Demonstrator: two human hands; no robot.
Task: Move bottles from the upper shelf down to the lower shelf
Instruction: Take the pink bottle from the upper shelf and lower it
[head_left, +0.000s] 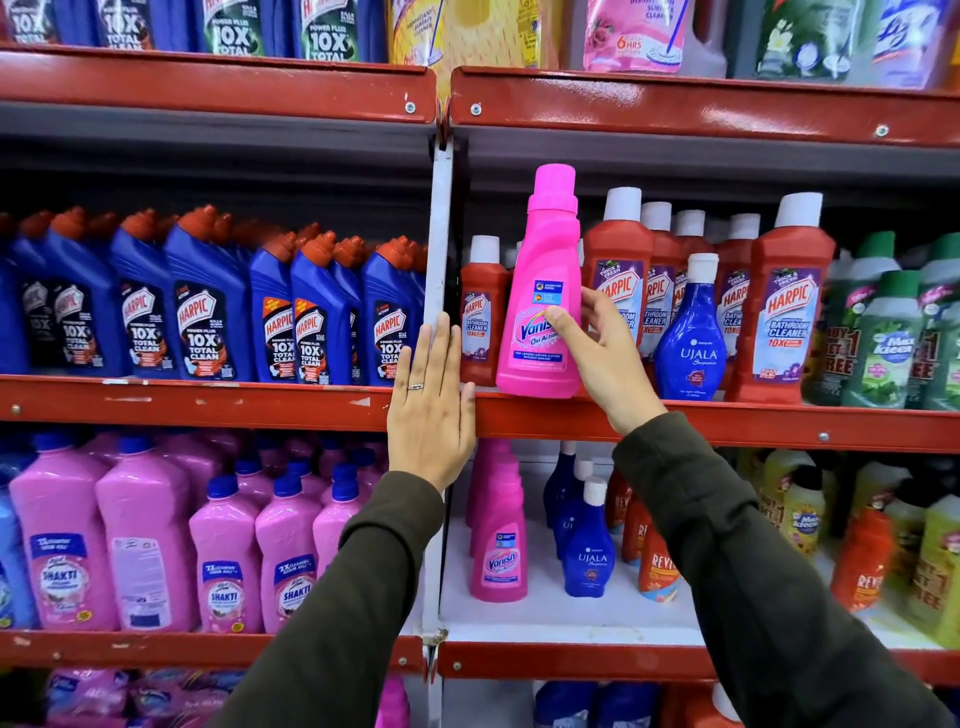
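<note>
A tall pink Vanish bottle (540, 291) stands at the front edge of the upper shelf (727, 423), tilted slightly. My right hand (597, 353) wraps its right side, thumb on the label. My left hand (431, 405) lies flat with fingers together against the red shelf rail and the white upright post (439, 234), holding nothing. A blue Ujala bottle (693, 332) stands on the same shelf to the right. On the lower shelf (571, 623) stand more pink Vanish bottles (498, 540) and blue Ujala bottles (587, 551).
Red Harpic bottles (784, 301) fill the upper shelf behind and beside the pink one. Blue Harpic bottles (208, 312) crowd the left bay, pink Shakti bottles (145, 540) below them. Orange Revive bottles (657, 561) and green ones (883, 343) stand at the right.
</note>
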